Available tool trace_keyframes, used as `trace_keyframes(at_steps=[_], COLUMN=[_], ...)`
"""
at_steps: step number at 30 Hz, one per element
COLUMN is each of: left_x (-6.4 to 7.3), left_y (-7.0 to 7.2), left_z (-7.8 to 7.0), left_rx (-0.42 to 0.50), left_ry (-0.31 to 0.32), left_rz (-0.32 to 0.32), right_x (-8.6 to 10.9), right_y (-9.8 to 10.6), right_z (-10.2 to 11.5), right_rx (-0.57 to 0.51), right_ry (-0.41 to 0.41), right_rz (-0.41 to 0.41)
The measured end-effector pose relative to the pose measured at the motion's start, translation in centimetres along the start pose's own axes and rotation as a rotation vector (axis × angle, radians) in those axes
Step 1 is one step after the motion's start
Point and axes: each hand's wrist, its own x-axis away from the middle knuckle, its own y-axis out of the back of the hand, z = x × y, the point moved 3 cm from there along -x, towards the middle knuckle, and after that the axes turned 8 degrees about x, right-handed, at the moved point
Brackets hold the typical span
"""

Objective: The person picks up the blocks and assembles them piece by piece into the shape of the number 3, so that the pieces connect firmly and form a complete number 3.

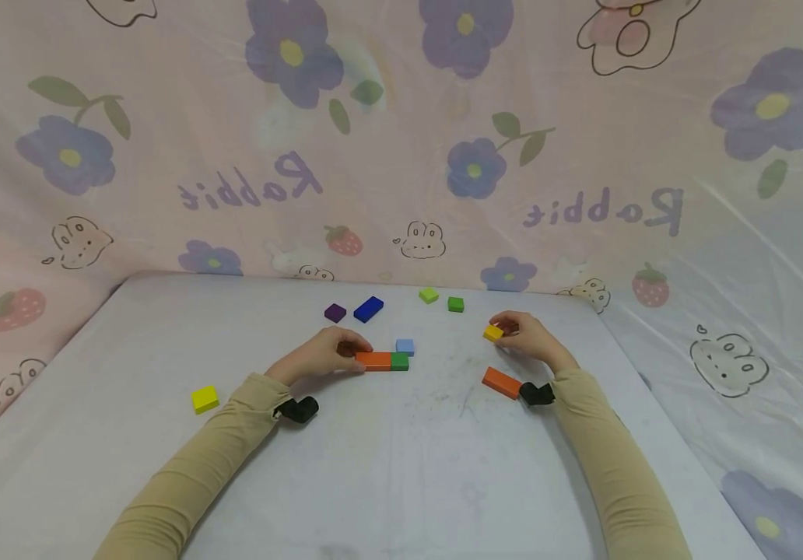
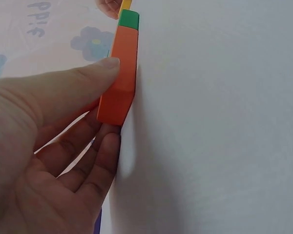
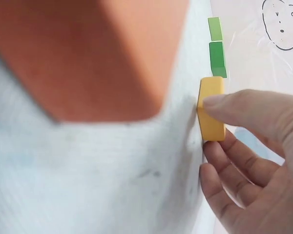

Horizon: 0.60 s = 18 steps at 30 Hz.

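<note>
Centrally, head view: the left hand [image 1: 320,354] pinches a long orange block [image 1: 373,362] touching a small green block [image 1: 399,362]; jolting might part them. Right wrist view: farther right, the right hand [image 3: 271,192] pinches a small amber block [image 3: 212,126]; a slackened pinch could drop it.

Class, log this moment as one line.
left hand: holds orange block, against green block; right hand: pinches amber block; purple block: on table

2 orange blocks [image 1: 373,362] [image 1: 501,383], 1 amber block [image 1: 492,333]; pink backdrop [image 1: 387,179], purple-flowered; a far block [image 1: 334,313] probably dark purple.
</note>
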Motion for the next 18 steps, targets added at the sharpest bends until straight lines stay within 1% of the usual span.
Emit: trace_keyframes(at_steps=[7, 10, 18], left_x=[0.04, 0.04, -0.05], left_y=[-0.02, -0.05, -0.08], left_z=[-0.15, -0.13, 0.00], left_rx=[-0.003, -0.011, -0.006], left_ry=[0.008, 0.012, 0.017], left_rz=[-0.001, -0.002, -0.001], right_x=[0.11, 0.29, 0.51], right_y=[-0.03, -0.02, 0.01], right_z=[0.05, 0.10, 0.16], right_rx=[0.011, 0.016, 0.030], right_ry=[-0.046, -0.052, -0.037], right_rz=[0.002, 0.000, -0.001])
